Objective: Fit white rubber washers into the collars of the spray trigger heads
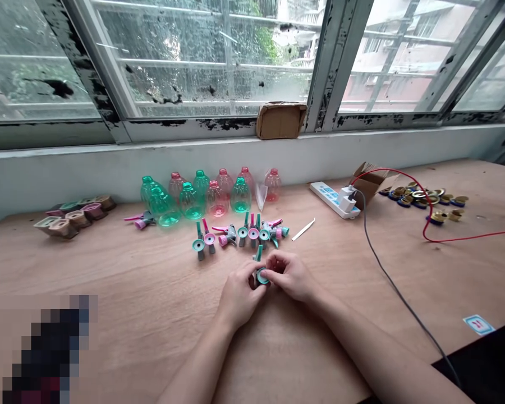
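Observation:
Between both hands is a teal and grey spray bottle trigger head (262,275), its round collar facing me and its teal lever pointing away. My left hand (243,285) is closed around its left side. My right hand (289,275) pinches the collar from the right, the thumb lying on its rim. Just beyond stand several spray heads (209,239) in pink, teal and grey, some upright on the wood and some lying on their sides. White tweezers (303,229) lie to the right of them.
Several clear green bottles (192,202) and pink bottles (217,200) stand by the wall. At right are a power strip (334,199), red cable (424,224), grey cable (387,275), cardboard box (368,182) and gold-and-blue parts (440,216). Hexagonal pieces (63,224) sit at left.

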`<state>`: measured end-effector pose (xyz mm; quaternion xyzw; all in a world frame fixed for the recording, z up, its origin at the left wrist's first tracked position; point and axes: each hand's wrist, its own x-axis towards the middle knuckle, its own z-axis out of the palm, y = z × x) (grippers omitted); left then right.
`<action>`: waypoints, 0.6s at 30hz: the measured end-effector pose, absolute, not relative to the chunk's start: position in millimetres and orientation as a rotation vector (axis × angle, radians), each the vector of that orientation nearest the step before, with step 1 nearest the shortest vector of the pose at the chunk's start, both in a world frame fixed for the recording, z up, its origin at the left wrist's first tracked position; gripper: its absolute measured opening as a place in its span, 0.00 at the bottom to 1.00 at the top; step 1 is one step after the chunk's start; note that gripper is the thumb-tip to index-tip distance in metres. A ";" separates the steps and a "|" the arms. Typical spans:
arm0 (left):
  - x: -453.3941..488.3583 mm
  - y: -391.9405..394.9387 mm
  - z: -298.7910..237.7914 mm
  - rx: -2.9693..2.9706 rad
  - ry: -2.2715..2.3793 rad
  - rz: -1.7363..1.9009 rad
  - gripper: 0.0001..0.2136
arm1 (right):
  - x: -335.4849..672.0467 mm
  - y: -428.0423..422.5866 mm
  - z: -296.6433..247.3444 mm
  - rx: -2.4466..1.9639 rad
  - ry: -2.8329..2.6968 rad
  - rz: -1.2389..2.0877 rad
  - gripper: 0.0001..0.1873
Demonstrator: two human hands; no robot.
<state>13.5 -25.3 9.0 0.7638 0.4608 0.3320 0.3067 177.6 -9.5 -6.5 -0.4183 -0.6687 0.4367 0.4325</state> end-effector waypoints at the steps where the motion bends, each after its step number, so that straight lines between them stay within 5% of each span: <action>1: 13.7 -25.1 9.0 2.020 1.220 0.876 0.19 | 177.9 -9.8 -6.3 -1.044 -1.686 1.071 0.08; 6: 14.3 -24.3 7.9 1.998 1.244 0.903 0.18 | 179.9 -12.2 -1.3 -1.048 -1.820 0.795 0.02; 10: 15.0 -24.9 6.4 2.001 1.283 0.937 0.18 | 183.5 -14.1 2.1 -0.998 -1.976 0.569 0.06; 18: 18.0 -28.1 9.2 2.073 1.353 0.928 0.12 | 189.6 -13.2 3.5 -1.024 -2.080 0.462 0.06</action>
